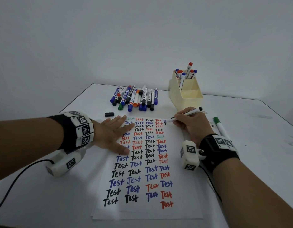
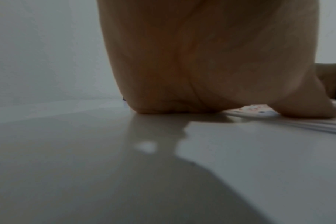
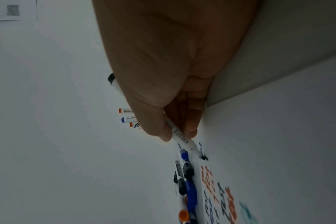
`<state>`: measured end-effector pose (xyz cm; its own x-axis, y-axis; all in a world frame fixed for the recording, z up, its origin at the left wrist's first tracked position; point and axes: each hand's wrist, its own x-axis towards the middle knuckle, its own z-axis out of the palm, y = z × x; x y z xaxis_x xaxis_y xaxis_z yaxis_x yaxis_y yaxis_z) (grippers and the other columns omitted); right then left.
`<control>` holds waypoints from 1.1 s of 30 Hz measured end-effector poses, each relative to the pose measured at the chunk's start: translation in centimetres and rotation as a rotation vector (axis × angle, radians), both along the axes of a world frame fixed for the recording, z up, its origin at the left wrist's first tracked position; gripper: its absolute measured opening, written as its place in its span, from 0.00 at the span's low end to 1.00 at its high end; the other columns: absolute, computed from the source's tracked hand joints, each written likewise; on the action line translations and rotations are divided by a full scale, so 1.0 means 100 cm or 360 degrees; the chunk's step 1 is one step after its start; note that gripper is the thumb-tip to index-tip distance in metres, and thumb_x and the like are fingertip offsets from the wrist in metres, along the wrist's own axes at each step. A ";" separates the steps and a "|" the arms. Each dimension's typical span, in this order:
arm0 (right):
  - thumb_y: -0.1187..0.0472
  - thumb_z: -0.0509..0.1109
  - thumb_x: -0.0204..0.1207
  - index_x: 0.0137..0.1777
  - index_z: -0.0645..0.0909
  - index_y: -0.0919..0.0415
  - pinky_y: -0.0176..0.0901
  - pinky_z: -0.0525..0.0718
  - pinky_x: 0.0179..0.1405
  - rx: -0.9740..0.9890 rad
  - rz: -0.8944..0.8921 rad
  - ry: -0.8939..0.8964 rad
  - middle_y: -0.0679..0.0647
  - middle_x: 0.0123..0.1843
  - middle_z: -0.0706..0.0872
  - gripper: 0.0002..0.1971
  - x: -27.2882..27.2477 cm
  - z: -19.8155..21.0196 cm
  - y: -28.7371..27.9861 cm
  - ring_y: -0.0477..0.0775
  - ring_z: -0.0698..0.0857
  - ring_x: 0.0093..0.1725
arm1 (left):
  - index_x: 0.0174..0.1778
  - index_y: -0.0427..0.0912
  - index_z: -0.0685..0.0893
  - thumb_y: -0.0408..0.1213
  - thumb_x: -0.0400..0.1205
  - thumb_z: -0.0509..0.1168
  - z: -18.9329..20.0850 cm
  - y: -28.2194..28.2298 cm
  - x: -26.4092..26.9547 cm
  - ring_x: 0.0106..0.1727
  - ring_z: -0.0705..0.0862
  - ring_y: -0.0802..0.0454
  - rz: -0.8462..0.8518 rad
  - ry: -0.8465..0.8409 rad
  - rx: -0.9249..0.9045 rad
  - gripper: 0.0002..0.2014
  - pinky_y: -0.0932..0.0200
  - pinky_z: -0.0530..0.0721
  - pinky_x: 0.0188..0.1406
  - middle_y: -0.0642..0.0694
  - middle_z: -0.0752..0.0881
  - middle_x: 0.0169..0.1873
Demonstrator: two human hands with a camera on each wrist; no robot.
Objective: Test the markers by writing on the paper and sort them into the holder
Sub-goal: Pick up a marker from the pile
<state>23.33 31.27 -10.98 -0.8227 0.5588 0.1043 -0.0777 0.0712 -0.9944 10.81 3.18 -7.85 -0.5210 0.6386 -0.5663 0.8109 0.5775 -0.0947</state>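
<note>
A white paper [image 1: 142,209] covered with rows of "Test" in black, blue and red lies mid-table. My left hand [image 1: 115,134] presses flat on its upper left part, fingers straight; the left wrist view shows the palm [image 2: 201,68] resting on the table. My right hand [image 1: 190,125] pinches an uncapped black marker [image 1: 186,114], its tip touching the paper's top right corner; the right wrist view shows the marker [image 3: 182,138] between thumb and fingers. A black cap [image 1: 109,114] lies by the paper's top left. A cream holder [image 1: 186,96] holds several red and blue markers.
A pile of several markers [image 1: 135,97] lies beyond the paper near the table's far edge. A green-capped marker [image 1: 220,126] lies to the right of my right hand. A black cable [image 1: 14,180] trails from the left wrist camera across the table.
</note>
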 end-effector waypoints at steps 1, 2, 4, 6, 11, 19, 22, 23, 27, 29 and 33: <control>0.71 0.76 0.78 0.43 0.87 0.66 0.41 0.86 0.39 0.0008 0.0008 -0.0003 0.67 0.38 0.91 0.03 0.000 -0.001 0.000 0.57 0.89 0.36 | 0.81 0.63 0.24 0.86 0.63 0.49 0.000 0.000 0.001 0.84 0.25 0.47 0.0001 0.0000 0.0002 0.60 0.41 0.35 0.85 0.47 0.23 0.83; 0.71 0.76 0.77 0.43 0.87 0.66 0.42 0.86 0.40 0.0026 0.0000 -0.0005 0.66 0.37 0.91 0.03 -0.001 -0.001 0.000 0.56 0.88 0.36 | 0.82 0.62 0.24 0.85 0.63 0.50 0.001 0.001 0.001 0.84 0.25 0.47 0.0004 0.0001 0.0003 0.60 0.41 0.35 0.85 0.47 0.24 0.83; 0.71 0.75 0.77 0.44 0.86 0.68 0.42 0.86 0.40 0.0062 -0.0049 0.0003 0.66 0.37 0.91 0.01 -0.002 -0.002 0.002 0.55 0.88 0.35 | 0.82 0.62 0.24 0.85 0.64 0.50 0.001 0.001 0.002 0.84 0.26 0.46 0.0012 0.0003 -0.0001 0.60 0.41 0.35 0.85 0.47 0.24 0.83; 0.71 0.74 0.77 0.45 0.86 0.71 0.44 0.88 0.42 0.0069 -0.0092 0.0012 0.66 0.38 0.91 0.01 -0.002 -0.003 0.004 0.56 0.88 0.36 | 0.82 0.62 0.24 0.85 0.64 0.50 0.002 0.002 0.002 0.85 0.26 0.46 0.0016 0.0010 -0.0009 0.60 0.41 0.36 0.85 0.47 0.24 0.84; 0.73 0.73 0.77 0.45 0.85 0.72 0.48 0.88 0.44 0.0062 -0.0069 0.0002 0.68 0.39 0.90 0.01 -0.003 -0.004 0.004 0.60 0.88 0.37 | 0.82 0.62 0.24 0.85 0.64 0.51 0.002 0.001 0.002 0.84 0.26 0.47 0.0018 0.0005 -0.0009 0.60 0.41 0.35 0.85 0.47 0.24 0.84; 0.72 0.74 0.75 0.40 0.86 0.66 0.47 0.86 0.42 0.0122 -0.0076 -0.0013 0.67 0.37 0.90 0.04 -0.002 -0.002 0.003 0.59 0.87 0.36 | 0.82 0.61 0.24 0.83 0.67 0.52 0.002 0.001 0.002 0.85 0.26 0.46 0.0016 -0.0005 0.0010 0.59 0.41 0.35 0.84 0.46 0.24 0.84; 0.73 0.73 0.75 0.39 0.85 0.66 0.47 0.84 0.40 0.0124 -0.0134 0.0004 0.63 0.33 0.89 0.05 -0.002 -0.002 0.004 0.58 0.86 0.35 | 0.82 0.61 0.24 0.83 0.67 0.52 0.002 0.001 0.002 0.85 0.26 0.46 0.0018 -0.0003 0.0005 0.59 0.41 0.35 0.85 0.47 0.24 0.84; 0.72 0.73 0.75 0.39 0.85 0.66 0.47 0.84 0.40 0.0129 -0.0157 0.0005 0.63 0.33 0.89 0.05 -0.002 -0.002 0.005 0.57 0.86 0.34 | 0.82 0.61 0.24 0.83 0.67 0.52 0.002 0.001 0.002 0.85 0.26 0.46 0.0019 -0.0003 0.0006 0.59 0.41 0.35 0.85 0.47 0.24 0.84; 0.71 0.74 0.75 0.40 0.86 0.66 0.46 0.85 0.41 0.0155 -0.0153 -0.0017 0.64 0.35 0.90 0.03 -0.001 -0.002 0.004 0.56 0.86 0.35 | 0.82 0.61 0.25 0.83 0.66 0.52 0.000 0.001 0.001 0.85 0.27 0.46 0.0019 0.0011 0.0018 0.59 0.41 0.35 0.84 0.46 0.25 0.84; 0.71 0.73 0.75 0.41 0.86 0.67 0.45 0.84 0.40 0.0152 -0.0164 -0.0024 0.64 0.35 0.90 0.02 -0.001 -0.002 0.004 0.56 0.86 0.35 | 0.83 0.61 0.25 0.83 0.66 0.52 0.001 0.001 0.001 0.85 0.27 0.45 0.0023 0.0006 0.0014 0.59 0.41 0.35 0.84 0.46 0.25 0.84; 0.72 0.72 0.74 0.40 0.84 0.67 0.44 0.83 0.37 0.0140 -0.0177 -0.0017 0.63 0.33 0.88 0.04 0.000 0.000 0.003 0.55 0.85 0.34 | 0.83 0.61 0.25 0.83 0.67 0.53 0.001 0.001 0.002 0.85 0.27 0.46 0.0026 0.0006 0.0016 0.59 0.42 0.35 0.84 0.47 0.25 0.84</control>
